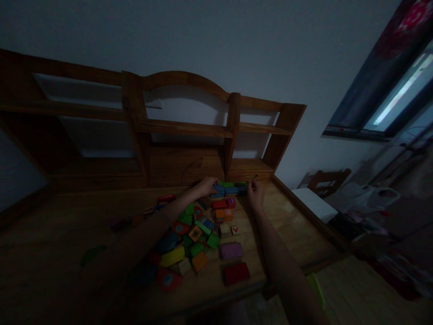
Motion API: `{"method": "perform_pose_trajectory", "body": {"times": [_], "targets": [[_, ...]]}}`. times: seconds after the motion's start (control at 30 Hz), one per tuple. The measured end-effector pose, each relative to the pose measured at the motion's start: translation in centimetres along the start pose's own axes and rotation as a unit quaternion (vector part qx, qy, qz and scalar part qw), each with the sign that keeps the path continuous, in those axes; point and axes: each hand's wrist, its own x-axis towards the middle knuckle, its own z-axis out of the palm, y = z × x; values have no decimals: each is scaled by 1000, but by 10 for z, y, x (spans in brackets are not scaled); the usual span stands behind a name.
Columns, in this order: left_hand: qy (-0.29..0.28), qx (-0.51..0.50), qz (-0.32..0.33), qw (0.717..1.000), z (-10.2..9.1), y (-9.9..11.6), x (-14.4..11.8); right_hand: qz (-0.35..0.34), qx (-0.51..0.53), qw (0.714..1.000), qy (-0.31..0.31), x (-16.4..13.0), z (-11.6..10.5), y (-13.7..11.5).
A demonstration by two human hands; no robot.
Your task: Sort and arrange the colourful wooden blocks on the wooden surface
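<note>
Both my arms reach far across a wooden desk [291,225]. My left hand [205,185] rests on the left end of a short row of blue and green blocks [230,188] stacked against the desk's back panel. My right hand [255,194] touches the row's right end, fingers curled at the blocks. Whether either hand grips a block I cannot tell in the dim light. Below the row lie red and orange blocks [223,208] and a loose pile of coloured blocks [189,237].
A wooden hutch with shelves [182,128] rises behind the desk. A pink block [231,250] and a red block [236,273] lie near the front edge. A chair [326,180] and bags stand to the right, under a window [395,99].
</note>
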Motion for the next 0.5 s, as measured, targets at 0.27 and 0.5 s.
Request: {"method": "perform_pose_trajectory", "body": {"times": [0.27, 0.5], "targets": [[6, 4, 13, 1000, 4, -3, 1, 4, -3, 1000, -5, 0, 0, -1], [33, 33, 32, 998, 1, 0, -7, 8, -6, 1000, -14, 0, 0, -2]]}}
